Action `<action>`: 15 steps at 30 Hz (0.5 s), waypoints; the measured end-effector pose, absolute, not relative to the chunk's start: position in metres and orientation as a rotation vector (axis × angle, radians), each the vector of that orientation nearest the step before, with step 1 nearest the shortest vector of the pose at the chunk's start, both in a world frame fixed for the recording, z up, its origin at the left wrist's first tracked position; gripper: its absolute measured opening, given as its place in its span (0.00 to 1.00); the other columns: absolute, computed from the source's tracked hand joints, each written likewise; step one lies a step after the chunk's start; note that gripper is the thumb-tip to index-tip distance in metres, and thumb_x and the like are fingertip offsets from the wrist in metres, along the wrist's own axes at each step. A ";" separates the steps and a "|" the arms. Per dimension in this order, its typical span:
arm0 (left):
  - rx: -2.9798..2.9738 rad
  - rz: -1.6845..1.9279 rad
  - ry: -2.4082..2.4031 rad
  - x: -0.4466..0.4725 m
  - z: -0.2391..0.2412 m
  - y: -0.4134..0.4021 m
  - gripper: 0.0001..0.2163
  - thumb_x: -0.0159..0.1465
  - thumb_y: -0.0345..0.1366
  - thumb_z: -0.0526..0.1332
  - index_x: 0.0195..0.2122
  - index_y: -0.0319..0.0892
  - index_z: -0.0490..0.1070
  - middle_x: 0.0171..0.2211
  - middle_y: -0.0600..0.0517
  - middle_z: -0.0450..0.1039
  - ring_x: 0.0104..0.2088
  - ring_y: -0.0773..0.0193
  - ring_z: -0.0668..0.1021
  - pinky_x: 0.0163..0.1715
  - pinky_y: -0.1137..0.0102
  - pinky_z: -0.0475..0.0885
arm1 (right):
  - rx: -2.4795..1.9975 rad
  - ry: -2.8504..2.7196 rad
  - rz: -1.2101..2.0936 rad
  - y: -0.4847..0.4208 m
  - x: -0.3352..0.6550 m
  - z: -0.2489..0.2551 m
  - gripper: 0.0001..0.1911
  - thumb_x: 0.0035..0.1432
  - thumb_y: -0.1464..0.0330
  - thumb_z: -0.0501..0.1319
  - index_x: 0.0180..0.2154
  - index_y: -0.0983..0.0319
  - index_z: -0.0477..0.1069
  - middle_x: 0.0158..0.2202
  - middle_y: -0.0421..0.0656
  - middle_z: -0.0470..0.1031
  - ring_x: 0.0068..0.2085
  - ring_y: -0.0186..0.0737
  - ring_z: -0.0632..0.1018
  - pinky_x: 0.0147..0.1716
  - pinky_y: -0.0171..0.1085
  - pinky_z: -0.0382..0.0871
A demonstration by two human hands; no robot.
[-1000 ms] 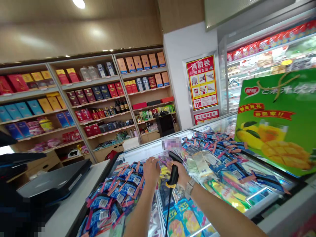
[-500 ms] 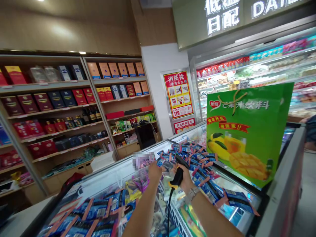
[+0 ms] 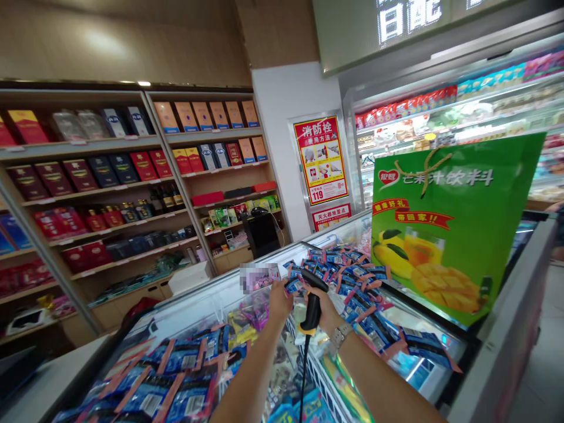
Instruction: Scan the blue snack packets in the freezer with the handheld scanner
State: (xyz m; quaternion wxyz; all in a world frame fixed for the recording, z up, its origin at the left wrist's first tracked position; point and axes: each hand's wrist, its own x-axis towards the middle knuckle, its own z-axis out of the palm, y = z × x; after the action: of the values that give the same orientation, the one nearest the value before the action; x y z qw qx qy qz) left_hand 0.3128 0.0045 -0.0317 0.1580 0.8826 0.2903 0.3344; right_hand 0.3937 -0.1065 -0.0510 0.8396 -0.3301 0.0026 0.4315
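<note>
My right hand, with a watch on its wrist, grips a black and yellow corded barcode scanner. The scanner's head points up and to the left, and its cable hangs down between my forearms. Just left of it, my left hand is closed at the edge of a blue packet, which it appears to pinch; its fingertips are partly hidden. Both hands are above an open chest freezer, with a heap of blue and pink packets beyond them.
A large green mango-drink carton bag stands on the freezer's right side. More blue packets lie at front left, beside yellow and purple bags. A white wire divider runs below my hands. Shelves of boxes line the back left.
The view has tipped slightly downward. The scanner has turned a little more upright in my right hand, and both hands stay close together over the freezer.
</note>
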 end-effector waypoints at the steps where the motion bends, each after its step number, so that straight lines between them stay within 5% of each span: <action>1: 2.482 1.013 0.751 0.302 -0.033 0.001 0.21 0.50 0.21 0.61 0.45 0.42 0.76 0.43 0.46 0.77 0.48 0.56 0.77 0.53 0.61 0.70 | -0.693 -0.019 0.922 -0.108 0.388 -0.049 0.07 0.44 0.70 0.70 0.29 0.62 0.75 0.20 0.38 0.72 0.21 0.33 0.73 0.23 0.32 0.71; 5: 2.181 1.173 0.616 0.249 -0.042 -0.012 0.22 0.50 0.21 0.62 0.46 0.45 0.74 0.47 0.47 0.74 0.50 0.57 0.77 0.52 0.58 0.72 | -0.600 -0.049 0.957 -0.115 0.355 -0.037 0.08 0.44 0.73 0.70 0.30 0.61 0.76 0.28 0.41 0.78 0.29 0.35 0.78 0.33 0.31 0.75; 9: 1.656 1.192 0.804 0.199 -0.054 -0.025 0.21 0.52 0.32 0.69 0.48 0.42 0.71 0.51 0.44 0.73 0.47 0.55 0.80 0.45 0.60 0.77 | -0.520 -0.027 0.984 -0.116 0.310 -0.031 0.07 0.46 0.75 0.67 0.31 0.60 0.75 0.33 0.40 0.80 0.34 0.34 0.80 0.36 0.29 0.75; 15: 1.353 1.118 0.889 0.149 -0.063 -0.029 0.15 0.54 0.48 0.67 0.24 0.43 0.66 0.21 0.54 0.73 0.38 0.53 0.83 0.44 0.60 0.79 | -0.584 -0.098 1.124 -0.110 0.248 -0.035 0.06 0.48 0.68 0.67 0.31 0.60 0.75 0.26 0.40 0.78 0.28 0.37 0.78 0.27 0.33 0.73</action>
State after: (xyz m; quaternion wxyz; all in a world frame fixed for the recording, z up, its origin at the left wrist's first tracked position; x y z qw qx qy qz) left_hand 0.1494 -0.0295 -0.0633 0.5540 0.5724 0.3764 0.4731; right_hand 0.2477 -0.1099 -0.0354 0.8050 -0.2729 -0.0459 0.5248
